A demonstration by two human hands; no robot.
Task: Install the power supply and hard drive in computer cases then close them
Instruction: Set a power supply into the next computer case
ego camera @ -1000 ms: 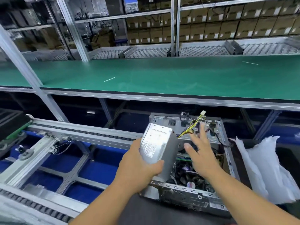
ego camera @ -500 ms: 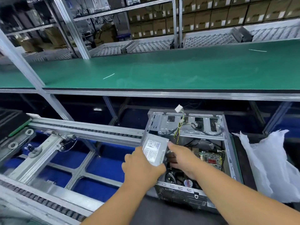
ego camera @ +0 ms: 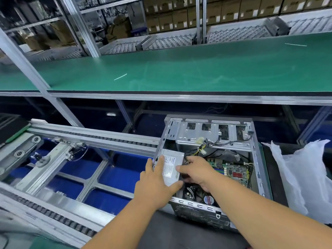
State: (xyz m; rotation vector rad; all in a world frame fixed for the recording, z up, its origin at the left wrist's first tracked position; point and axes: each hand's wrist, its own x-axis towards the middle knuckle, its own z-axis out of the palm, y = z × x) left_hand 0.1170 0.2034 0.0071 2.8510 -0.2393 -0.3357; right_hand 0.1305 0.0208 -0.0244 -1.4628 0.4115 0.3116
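An open grey computer case (ego camera: 258, 159) lies on its side on a dark mat, its motherboard (ego camera: 235, 172) showing inside. The silver power supply (ego camera: 171, 163) with a white label sits in the case's near-left corner, against the left wall. My left hand (ego camera: 154, 184) holds its left side, fingers laid up the edge and thumb under the near end. My right hand (ego camera: 195, 170) grips its right side from inside the case. A bundle of yellow and black cables (ego camera: 202, 147) runs from the unit toward the drive bays.
A crumpled white plastic bag (ego camera: 303, 177) lies right of the case. A roller conveyor frame (ego camera: 75, 151) over blue bins runs to the left. Above and behind stretches a long green belt (ego camera: 179, 69), with shelves of cardboard boxes (ego camera: 224, 11) beyond.
The power supply came down from above the case into its near-left corner. My right hand, open over the case a second ago, now grips the unit's right side. The cables dropped inside.
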